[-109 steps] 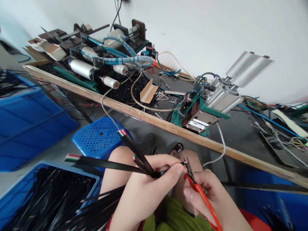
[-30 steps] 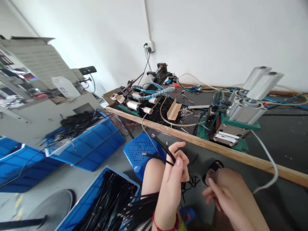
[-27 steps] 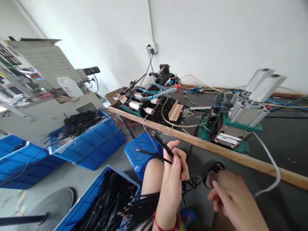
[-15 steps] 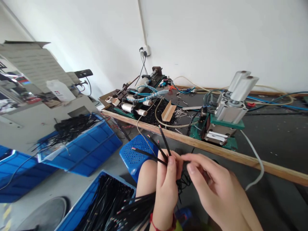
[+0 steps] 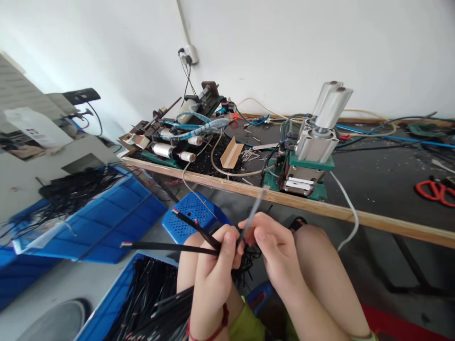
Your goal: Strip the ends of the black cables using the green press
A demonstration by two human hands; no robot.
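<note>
My left hand (image 5: 218, 260) is closed around several flat black cables (image 5: 167, 246). Their stripped ends, with small red, green and white wire tips, fan out to the left. One more black cable (image 5: 253, 213) points up between my hands, its upper end smeared by motion. Against the lower part of this cable are the curled fingers of my right hand (image 5: 272, 241), thumb and forefinger close together; the exact grip is partly hidden. Under my left forearm lies a thick bundle of black cables (image 5: 167, 312). More dark cable hangs in loops below my hands.
A blue bin (image 5: 106, 303) of black cables stands at lower left, and another blue bin (image 5: 95, 222) behind it. Ahead are a blue stool (image 5: 188, 213) and a wood-edged workbench (image 5: 384, 222) bearing a pneumatic press (image 5: 309, 156), a roller machine (image 5: 181, 132) and red-handled scissors (image 5: 435, 190).
The view has swung right, bringing the scissors into sight. My right hand has come closer to my left. One cable now stands apart to the right, blurred, while the others stay in my left hand.
</note>
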